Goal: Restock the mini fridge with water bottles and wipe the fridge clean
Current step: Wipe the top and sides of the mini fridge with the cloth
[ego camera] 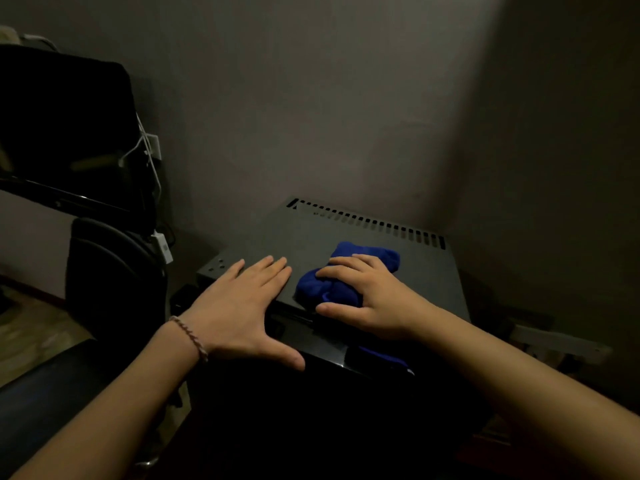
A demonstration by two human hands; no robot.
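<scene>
The mini fridge (349,244) stands low in a dim corner, seen from above, its dark top panel showing a row of vent slots at the back. A bunched blue cloth (323,285) lies on the top near the front edge. My right hand (374,299) grips the cloth, fingers curled over it and thumb at its near side. My left hand (242,303) rests flat on the front left of the top, fingers straight and spread, a braided bracelet on the wrist. No water bottles are in view.
A black office chair (104,271) stands close at the left, beside a dark desk with a monitor (65,133) and hanging white cables (152,161). Walls close in behind and to the right of the fridge. A pale bracket-like object (561,341) lies at lower right.
</scene>
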